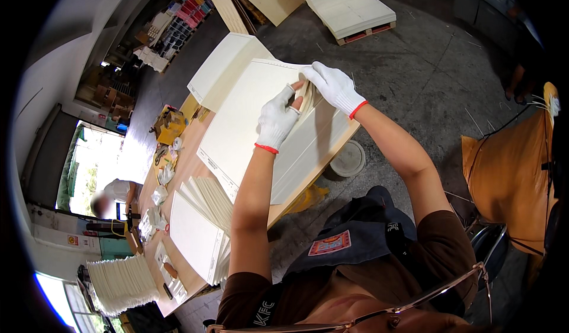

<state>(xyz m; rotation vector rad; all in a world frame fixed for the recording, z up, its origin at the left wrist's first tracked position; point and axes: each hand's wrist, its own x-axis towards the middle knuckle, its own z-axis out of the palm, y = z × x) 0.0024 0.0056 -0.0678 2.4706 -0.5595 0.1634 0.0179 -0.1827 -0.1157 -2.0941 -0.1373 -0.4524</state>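
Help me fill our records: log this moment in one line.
left hand: touching sheets | right hand: at their raised corner | sheets: stacked, table

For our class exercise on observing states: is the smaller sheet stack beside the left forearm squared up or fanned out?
Fanned out: the smaller sheet stack shows many separate edges staggered instead of lying flush.

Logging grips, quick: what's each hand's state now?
Left hand: partly curled at the white sheets; grip unclear.
Right hand: closed, holding the sheets' bent corner.

Gloved hands (280, 118) (336, 88): 2 | tabletop sheet stacks (249, 119) (219, 66) (192, 232): 3 | round tub (348, 158): 1 | apron (361, 238): 1
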